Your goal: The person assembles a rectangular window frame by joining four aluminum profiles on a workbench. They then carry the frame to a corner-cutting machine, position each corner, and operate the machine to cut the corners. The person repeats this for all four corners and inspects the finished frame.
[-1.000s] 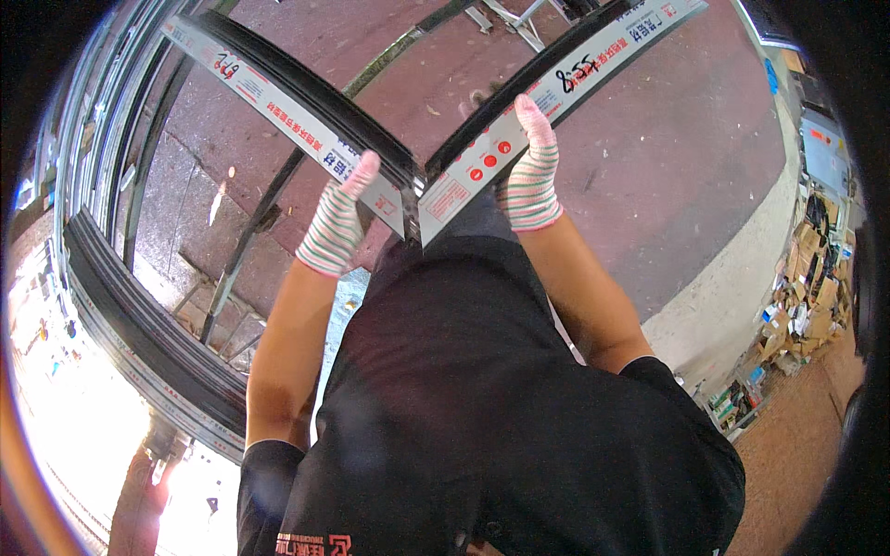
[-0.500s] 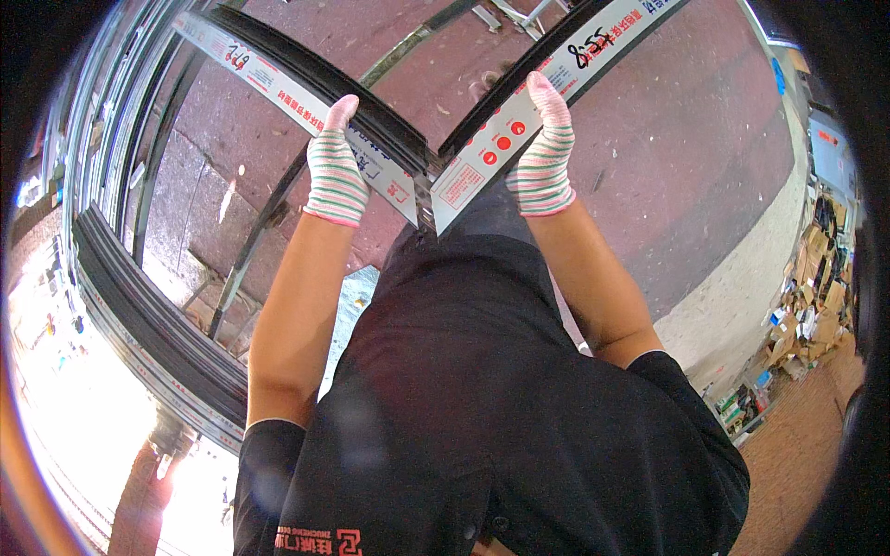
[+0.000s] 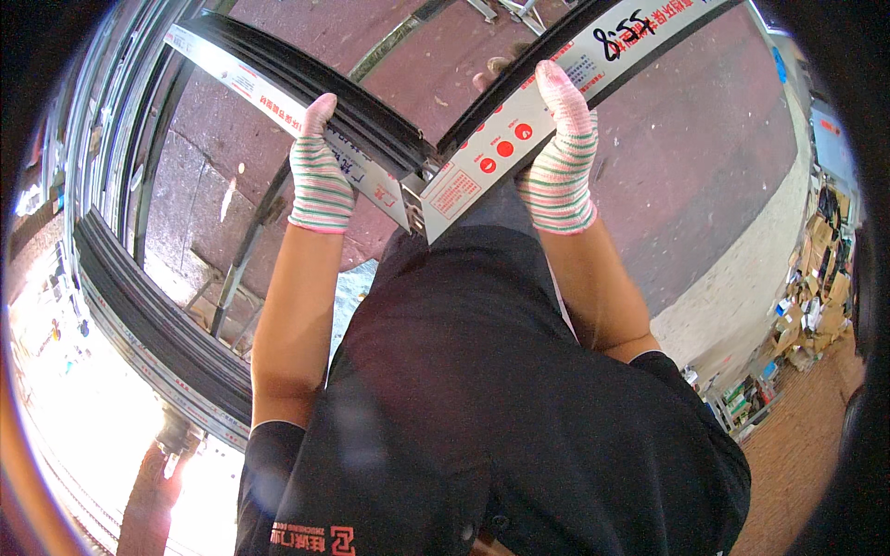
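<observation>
Two long black metal profile bars with white printed film on their faces meet at a mitred corner in front of my waist. My left hand (image 3: 322,171), in a striped knitted glove, is closed round the left bar (image 3: 255,88), thumb on the film. My right hand (image 3: 564,153), gloved alike, grips the right bar (image 3: 464,190) with its thumb along the top face. Most fingers of both hands are hidden beneath the bars. At the corner the cut ends lie close together, the right end in front, with a metal piece partly visible between them.
Dark profiles (image 3: 153,320) lie stacked at the left. Metal rails (image 3: 255,236) cross below the left bar, above a reddish floor (image 3: 667,176). A heap of cardboard scraps (image 3: 816,278) lies far right, and a metal stand (image 3: 519,14) shows at the top.
The right bar has shifted slightly left and down at its cut end, and looks nearer. My right hand has moved a little right, my left hand a little left. Both keep their grip.
</observation>
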Tool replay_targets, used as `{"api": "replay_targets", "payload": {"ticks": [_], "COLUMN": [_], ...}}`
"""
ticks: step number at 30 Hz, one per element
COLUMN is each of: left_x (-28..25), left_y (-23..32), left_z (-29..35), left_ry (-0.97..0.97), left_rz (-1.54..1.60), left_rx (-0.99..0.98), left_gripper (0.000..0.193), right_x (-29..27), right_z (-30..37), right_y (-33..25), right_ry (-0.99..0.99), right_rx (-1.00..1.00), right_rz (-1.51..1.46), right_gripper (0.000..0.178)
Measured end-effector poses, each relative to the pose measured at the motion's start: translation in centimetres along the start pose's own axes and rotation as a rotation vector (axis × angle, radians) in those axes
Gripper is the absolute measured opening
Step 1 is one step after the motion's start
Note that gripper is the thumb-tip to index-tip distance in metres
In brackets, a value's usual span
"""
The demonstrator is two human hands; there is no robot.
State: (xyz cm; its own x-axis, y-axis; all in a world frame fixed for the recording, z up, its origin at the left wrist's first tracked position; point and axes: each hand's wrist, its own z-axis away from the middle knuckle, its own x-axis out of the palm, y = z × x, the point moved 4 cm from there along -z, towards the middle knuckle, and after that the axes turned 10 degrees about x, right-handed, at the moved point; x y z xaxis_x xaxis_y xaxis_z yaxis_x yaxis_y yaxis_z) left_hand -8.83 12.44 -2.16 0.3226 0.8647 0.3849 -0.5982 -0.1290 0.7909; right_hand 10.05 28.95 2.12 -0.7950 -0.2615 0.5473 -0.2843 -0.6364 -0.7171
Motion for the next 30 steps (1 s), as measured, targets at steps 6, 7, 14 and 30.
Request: {"api": "replay_targets", "payload": {"ticks": [6, 7, 14, 30], "left_x": [-1.8, -2.1, -2.6, -2.2], "left_y": [-1.7, -2.1, -2.8, -3.6], "left_z": [-0.5, -0.7, -0.6, 0.4], "left_ry": [0.096, 0.136, 0.216, 0.227], "left_rz": [0.001, -0.013, -0.038, -0.024], "left_rx": [0.009, 0.005, 0.044, 0.040], "left_gripper": [0.034, 0.034, 0.036, 0.033], "right_x": [-1.1, -1.5, -4.1, -3.2], "right_z": [-0.6, -0.8, -0.8, -0.4], "right_y": [1.7, 2.1, 3.7, 4.1], "right_ry": [0.061, 0.042, 0.057, 0.043], "right_rx": [0.075, 0.057, 0.010, -0.005], "right_rz": [0.018, -0.014, -0.045, -0.052], "right_gripper": [0.040, 0.040, 0.042, 0.043]}}
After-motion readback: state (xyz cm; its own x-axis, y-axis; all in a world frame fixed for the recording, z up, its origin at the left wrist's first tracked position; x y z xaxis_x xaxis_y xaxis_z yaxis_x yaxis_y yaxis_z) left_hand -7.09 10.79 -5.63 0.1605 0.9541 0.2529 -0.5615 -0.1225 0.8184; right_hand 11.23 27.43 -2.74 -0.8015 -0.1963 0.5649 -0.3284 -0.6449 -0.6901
